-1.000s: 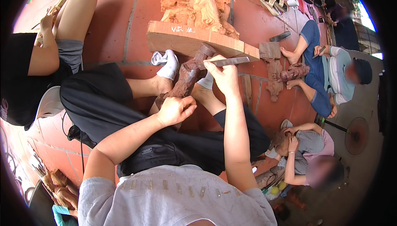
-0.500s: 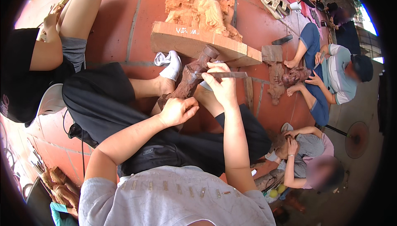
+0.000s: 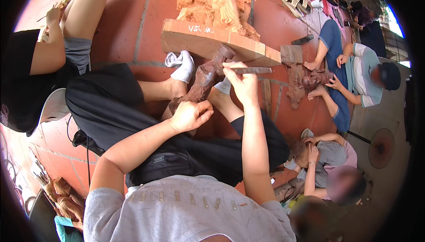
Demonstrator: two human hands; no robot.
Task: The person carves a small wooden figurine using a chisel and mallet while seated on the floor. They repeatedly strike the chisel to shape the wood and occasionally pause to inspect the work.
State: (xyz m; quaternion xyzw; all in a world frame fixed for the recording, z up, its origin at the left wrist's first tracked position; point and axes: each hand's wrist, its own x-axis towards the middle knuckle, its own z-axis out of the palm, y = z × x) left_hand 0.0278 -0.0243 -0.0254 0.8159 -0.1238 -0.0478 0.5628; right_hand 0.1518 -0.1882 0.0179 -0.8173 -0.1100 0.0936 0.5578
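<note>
A dark reddish-brown wooden carving (image 3: 201, 81) leans away from me between my feet, its round flat end up near a pale wood block. My left hand (image 3: 191, 116) is closed at the near end of the carving, fingers curled round it; the hand hides that end. In my right hand (image 3: 243, 82) a flat, dark chisel (image 3: 256, 70) is pinched, lying crosswise with its outer end pointing right. The chisel's inner end is beside the carving's upper part, partly behind my fingers; I cannot tell whether it touches.
A large pale wood sculpture (image 3: 214, 5) on a thick base stands just ahead. Another dark carving (image 3: 294, 82) lies to the right, by a seated co-worker (image 3: 365, 76). One person sits close on the left, another at the lower right. Sandals (image 3: 294, 3) lie far right.
My right hand has lifted the chisel slightly up and to the right, off the carving's middle. My left hand stays put. The striped-shirt co-worker's hands have shifted apart.
</note>
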